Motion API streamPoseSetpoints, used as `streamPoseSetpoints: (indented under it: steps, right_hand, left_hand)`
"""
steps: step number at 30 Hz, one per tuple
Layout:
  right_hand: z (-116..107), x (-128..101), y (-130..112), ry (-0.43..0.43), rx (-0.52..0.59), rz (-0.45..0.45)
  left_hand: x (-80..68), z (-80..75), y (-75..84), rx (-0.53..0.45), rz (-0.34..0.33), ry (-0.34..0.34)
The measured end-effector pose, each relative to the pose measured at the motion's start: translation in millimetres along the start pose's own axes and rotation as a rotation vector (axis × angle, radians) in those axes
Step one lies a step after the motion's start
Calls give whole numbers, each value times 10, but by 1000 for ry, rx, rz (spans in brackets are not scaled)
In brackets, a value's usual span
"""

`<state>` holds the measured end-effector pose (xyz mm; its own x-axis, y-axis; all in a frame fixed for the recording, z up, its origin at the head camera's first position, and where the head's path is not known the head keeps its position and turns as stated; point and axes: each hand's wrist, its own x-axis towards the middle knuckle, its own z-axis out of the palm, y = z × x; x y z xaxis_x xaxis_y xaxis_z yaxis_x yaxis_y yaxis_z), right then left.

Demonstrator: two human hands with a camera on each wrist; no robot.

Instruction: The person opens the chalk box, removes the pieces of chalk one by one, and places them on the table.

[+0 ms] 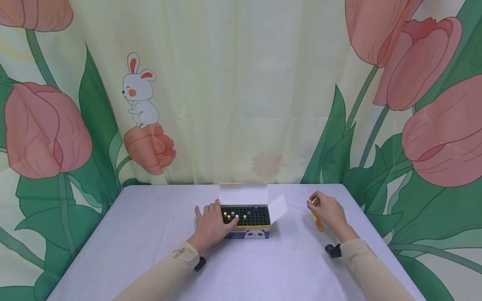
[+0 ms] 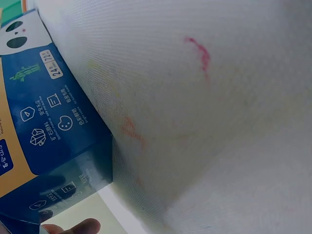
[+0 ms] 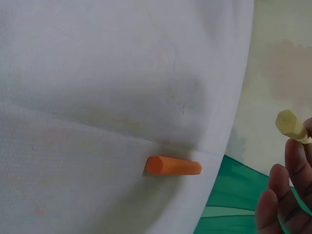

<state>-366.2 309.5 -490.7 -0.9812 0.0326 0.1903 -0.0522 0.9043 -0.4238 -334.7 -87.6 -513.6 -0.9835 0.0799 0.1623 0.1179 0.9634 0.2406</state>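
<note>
On the worktop [image 1: 150,242], covered in a white cloth, there's an open crayon box [image 1: 248,221] sitting right in the middle, flap up, with a few colored tips poking out of the black tray. The left hand [image 1: 211,223] lies flat on the box's left end, fingers relaxed and spread over the tray, not gripping anything. Off to the right, well apart from the box, the right hand [image 1: 328,211] pinches a pale yellow crayon [image 3: 291,126] in its fingertips. An orange crayon [image 3: 173,166] lies loose on the cloth just beside that hand.
</note>
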Motion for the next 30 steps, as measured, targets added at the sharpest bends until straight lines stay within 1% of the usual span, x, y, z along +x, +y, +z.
streamPoseSetpoints:
  steps: [3, 7, 11, 14, 19, 25, 30]
  right_hand:
    - [16, -16, 25, -49, -17, 34]
    - [23, -21, 66, -107, -37, 58]
    - [44, -31, 112, -143, -38, 61]
    - [72, -46, 147, -153, -38, 61]
    - [131, -54, 183, -168, -54, 67]
    - [168, -68, 240, -166, -83, 73]
    - [176, -81, 303, -169, -57, 81]
  left_hand:
    - [3, -2, 0, -4, -1, 3]
    - [10, -1, -6, -12, 0, 10]
    - [28, -4, -9, -9, 6, 17]
    - [37, -1, -9, -4, 13, 17]
    - [24, 11, -9, -5, 1, 10]
    - [17, 28, -6, -8, -6, 17]
    - [5, 18, 9, -3, -11, 9]
